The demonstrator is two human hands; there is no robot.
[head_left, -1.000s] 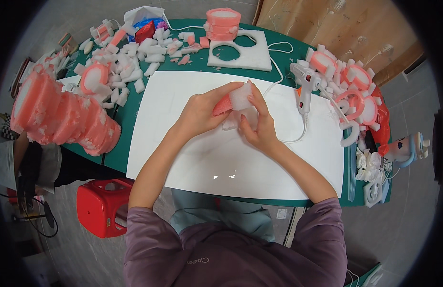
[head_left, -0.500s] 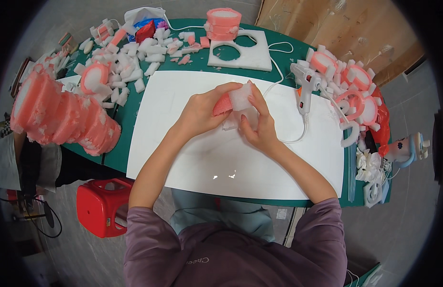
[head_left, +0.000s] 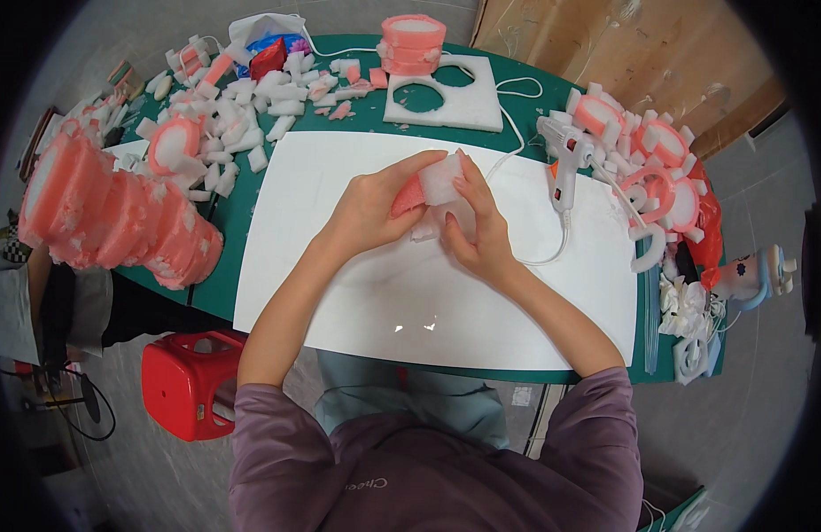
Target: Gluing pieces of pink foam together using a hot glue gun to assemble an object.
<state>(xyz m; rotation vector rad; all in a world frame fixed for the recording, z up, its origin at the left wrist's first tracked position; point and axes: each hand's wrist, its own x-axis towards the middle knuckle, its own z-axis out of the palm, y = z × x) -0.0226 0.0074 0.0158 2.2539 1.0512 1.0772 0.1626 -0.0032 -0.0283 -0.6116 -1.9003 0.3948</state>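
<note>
- From here, the left hand (head_left: 370, 208) and right hand (head_left: 483, 232) pinch a pink-and-white foam piece (head_left: 442, 180) toward twelve o'clock, over the glossy white rectangular board (head_left: 410, 301).
- Bare board runs to its six-o'clock edge.
- A white plastic glue gun (head_left: 565, 167) crowds the two-o'clock edge.
- At three, a crumpled red plastic bag (head_left: 710, 223); its contents I can't see.

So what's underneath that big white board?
Green tabletop shows beyond the edges of the white board, so it seems to lie on that. The board covers whatever is directly beneath, so I can't tell if anything else is there.
</note>
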